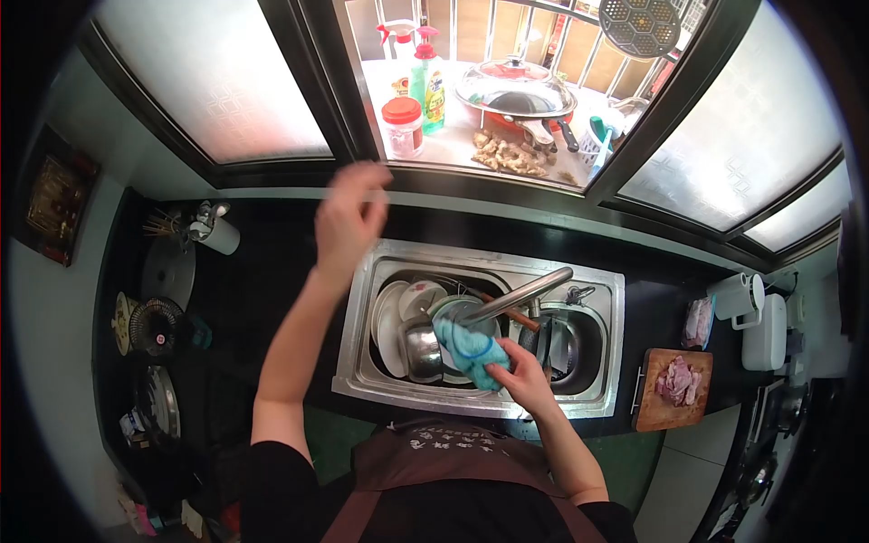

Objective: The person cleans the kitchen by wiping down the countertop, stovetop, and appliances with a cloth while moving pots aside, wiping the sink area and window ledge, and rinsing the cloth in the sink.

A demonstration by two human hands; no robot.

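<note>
My left hand [351, 217] is raised beside the back left corner of the sink, just short of the window sill. Its fingers are a little blurred but stretch apart from the thumb, and nothing shows in them. Over the sink, my right hand [522, 376] is closed on a blue-green cloth [472, 355], which hangs below the faucet [525, 295]. Plates [389, 326] and a metal pot [421, 350] lie in the left basin of the steel sink [362, 373]. Part of the dishes is hidden by the cloth and faucet.
Beyond the open window stand a red-lidded jar [403, 128], a green bottle [427, 86], a spray bottle, ginger [511, 154] and a lidded pan [516, 89]. At right, raw meat [678, 381] lies on a cutting board [661, 414]. A utensil holder [220, 235] stands at left.
</note>
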